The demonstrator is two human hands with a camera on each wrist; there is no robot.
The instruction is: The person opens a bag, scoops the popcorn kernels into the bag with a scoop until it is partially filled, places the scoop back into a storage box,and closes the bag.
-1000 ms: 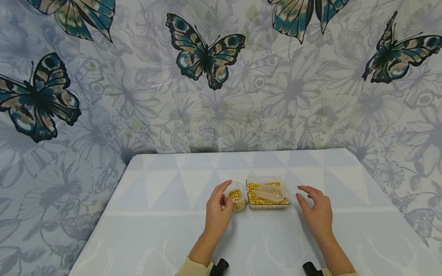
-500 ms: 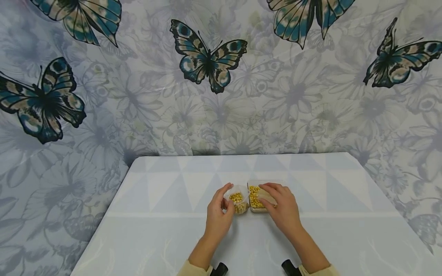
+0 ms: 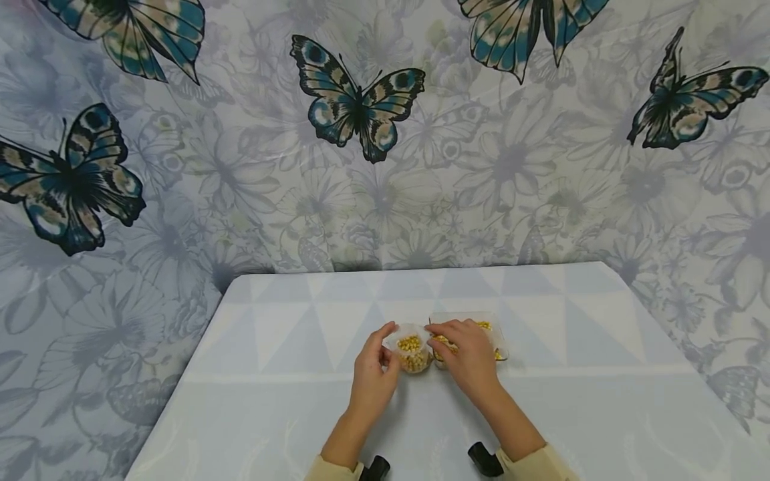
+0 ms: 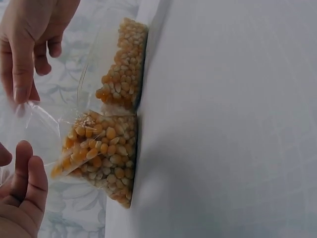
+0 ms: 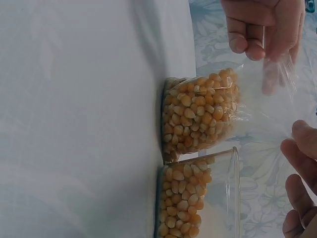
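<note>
A clear plastic bag of corn kernels stands on the table with its mouth up. My left hand holds the bag's rim on the left side. At the opposite side of the rim, my right hand pinches the thin film between thumb and forefinger; both hands' fingertips show at the film in the left wrist view. A clear rectangular container holding more kernels sits against the bag's right side. In the head view my right hand covers much of that container.
A pale, patterned tablecloth covers the table. Behind its far edge hangs a floral curtain with butterflies. Black wrist cameras sit at both cuffs.
My right hand has moved left from beyond the container, across it, to the bag, and now pinches its rim. My left hand has stayed at the bag.
</note>
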